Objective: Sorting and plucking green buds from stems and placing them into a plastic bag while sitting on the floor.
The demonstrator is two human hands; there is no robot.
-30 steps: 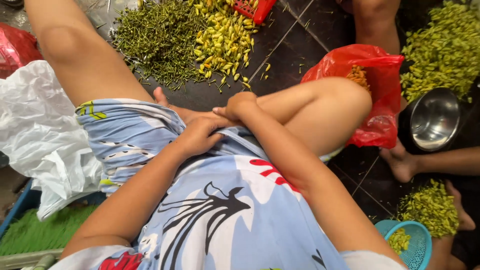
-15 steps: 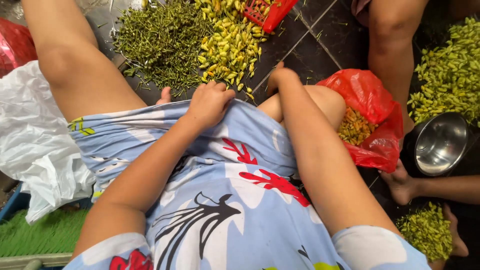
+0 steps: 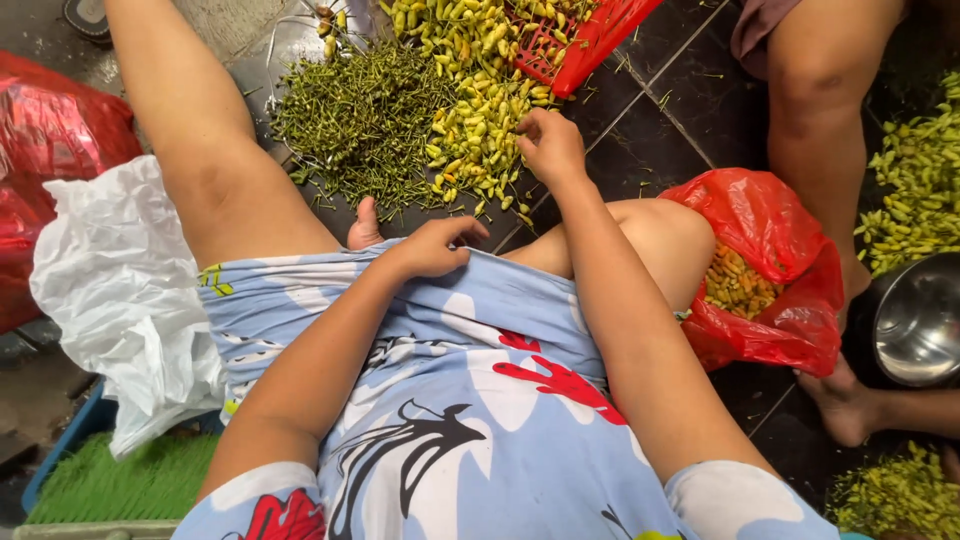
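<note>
- Far left: crumpled red plastic bag (image 3: 50,160) on the floor, white plastic sheet (image 3: 120,300) just beside it against the thigh, probably kept within reach as spare wrapping.
- Bottom left: blue tray with green matting (image 3: 110,485), partly under the white sheet.
- Upper middle-left: heap of thin dark green stems (image 3: 360,125) on the dark tiled floor (image 3: 680,110), kept apart from the pods, seemingly the sorted-off waste.
- Middle: left hand (image 3: 432,247) resting on the hem of the light blue printed dress (image 3: 450,400), fingers loosely curled, pinching nothing that shows; likely idle or steadying the cloth.
- Upper middle: pile of yellow-green chilli pods (image 3: 480,130) spilling from a tipped red crate (image 3: 580,40), tilted so pods slide toward the sitter.
- Right of middle: right hand (image 3: 550,145) at the near edge of that pile, fingertips drawn together on the pods; whether one is actually pinched cannot be told.
- Right: open red bag of pods (image 3: 770,290) touching the knee, mouth upward for easy dropping.
- Far right: another person's leg (image 3: 815,110), steel bowl (image 3: 920,320), further pod heaps (image 3: 915,160).
</note>
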